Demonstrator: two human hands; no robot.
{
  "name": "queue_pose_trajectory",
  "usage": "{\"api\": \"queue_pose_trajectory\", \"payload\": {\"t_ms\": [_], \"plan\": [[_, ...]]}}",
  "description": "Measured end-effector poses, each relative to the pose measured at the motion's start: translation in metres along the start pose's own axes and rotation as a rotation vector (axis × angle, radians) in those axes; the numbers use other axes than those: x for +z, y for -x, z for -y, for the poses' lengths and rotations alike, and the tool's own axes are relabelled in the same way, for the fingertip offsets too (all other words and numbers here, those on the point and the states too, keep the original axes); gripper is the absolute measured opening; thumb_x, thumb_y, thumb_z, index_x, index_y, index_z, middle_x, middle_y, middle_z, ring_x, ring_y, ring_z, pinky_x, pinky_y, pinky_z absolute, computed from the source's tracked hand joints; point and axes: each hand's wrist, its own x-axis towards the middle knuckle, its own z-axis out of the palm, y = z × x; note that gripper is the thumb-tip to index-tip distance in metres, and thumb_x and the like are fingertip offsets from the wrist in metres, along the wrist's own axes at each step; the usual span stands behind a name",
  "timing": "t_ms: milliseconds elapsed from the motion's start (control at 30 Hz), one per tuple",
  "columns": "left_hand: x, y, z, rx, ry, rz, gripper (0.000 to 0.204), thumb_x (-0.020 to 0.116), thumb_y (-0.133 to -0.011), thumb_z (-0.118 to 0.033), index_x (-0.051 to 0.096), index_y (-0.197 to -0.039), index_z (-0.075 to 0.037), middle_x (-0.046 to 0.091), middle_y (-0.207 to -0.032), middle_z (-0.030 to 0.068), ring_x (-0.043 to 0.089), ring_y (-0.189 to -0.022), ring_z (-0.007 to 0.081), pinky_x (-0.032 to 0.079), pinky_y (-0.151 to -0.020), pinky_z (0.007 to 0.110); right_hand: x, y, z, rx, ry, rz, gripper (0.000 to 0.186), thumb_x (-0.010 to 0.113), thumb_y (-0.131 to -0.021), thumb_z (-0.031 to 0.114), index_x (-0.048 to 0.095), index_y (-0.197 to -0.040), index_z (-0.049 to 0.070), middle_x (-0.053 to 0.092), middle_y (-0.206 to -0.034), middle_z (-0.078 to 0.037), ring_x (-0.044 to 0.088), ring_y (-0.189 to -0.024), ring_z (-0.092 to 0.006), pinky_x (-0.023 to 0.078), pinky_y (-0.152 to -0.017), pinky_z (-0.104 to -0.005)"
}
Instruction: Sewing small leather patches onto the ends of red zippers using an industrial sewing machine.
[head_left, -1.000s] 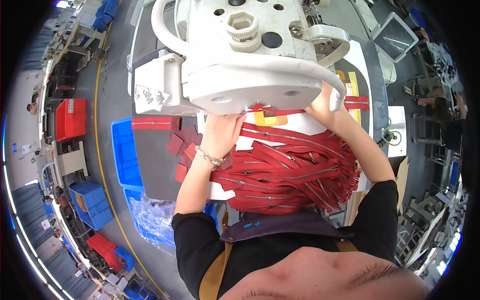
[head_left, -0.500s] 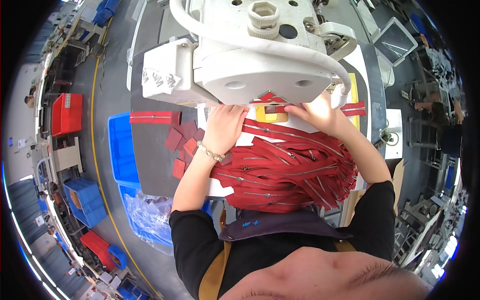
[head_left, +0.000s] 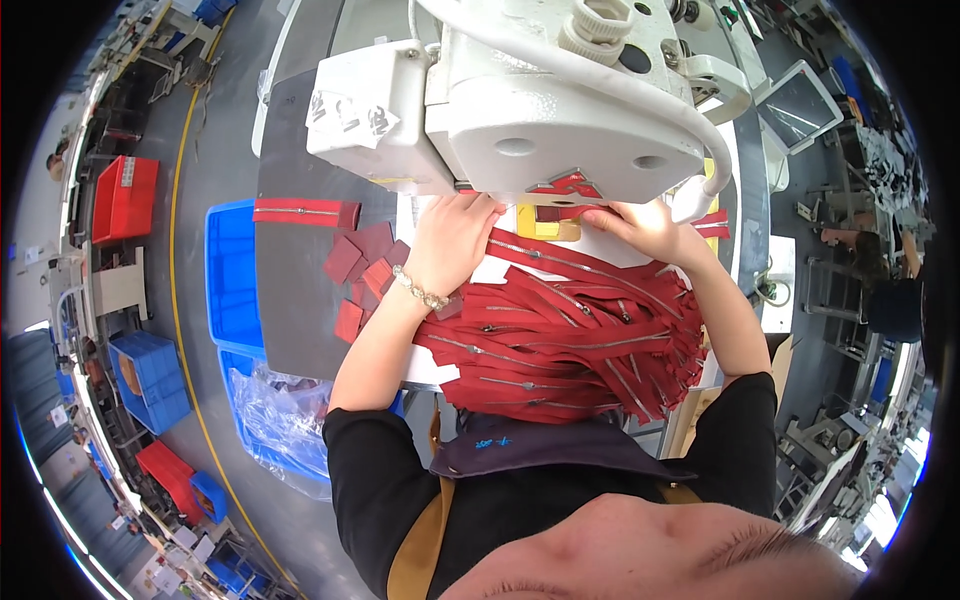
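My left hand [head_left: 455, 240], a beaded bracelet at its wrist, has its fingers pressed together and curled at the front of the white sewing machine head [head_left: 570, 140]; what they hold is partly hidden. My right hand [head_left: 645, 228] grips a red strip [head_left: 563, 213], apparently zipper tape, at the yellow guide [head_left: 530, 225] beneath the head. A big pile of red zippers with metal teeth [head_left: 570, 350] lies below both hands. Small red and maroon squares [head_left: 345, 260] are scattered left of my left wrist, near a single red zipper [head_left: 300, 212] on the dark tabletop [head_left: 290, 280].
Blue bins [head_left: 230, 280], one with clear plastic bags [head_left: 280, 420], sit beside the table's left edge. A grey aisle with a yellow line separates other benches and red crates [head_left: 125, 200]. A screen [head_left: 795, 105] is at the upper right. Other workers [head_left: 890, 290] are at the sides.
The machine appears further right as the view has shifted. My right hand has come further out from behind the head, its thumb now at the red strip by the yellow guide.
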Motion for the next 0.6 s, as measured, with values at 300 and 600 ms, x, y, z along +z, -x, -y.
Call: {"api": "queue_pose_trajectory", "payload": {"t_ms": [300,600], "plan": [[0.001,0.001,0.001,0.020,0.007,-0.017,0.007,0.057,-0.083,-0.008,0.061,-0.088,-0.007,0.060,-0.077,0.0094,0.056,-0.073,0.0291,0.043,-0.071,0.039,-0.001,-0.021,0.018,-0.068,-0.108,-0.084,0.045,0.064,-0.083,0.032,0.057,-0.115,0.002,0.064,-0.096,-0.018,0.061,-0.087,-0.0331,0.047,-0.080,-0.0387],[-0.005,0.000,0.001,0.003,-0.035,-0.028,0.009,0.059,-0.082,-0.009,0.062,-0.090,-0.008,0.059,-0.076,0.0083,0.056,-0.075,0.0285,0.043,-0.071,0.039,0.012,-0.026,0.019,0.055,-0.285,-0.056,0.028,0.060,-0.085,0.023,0.063,-0.101,0.000,0.065,-0.087,-0.017,0.062,-0.080,-0.0269,0.048,-0.074,-0.0359]]}}
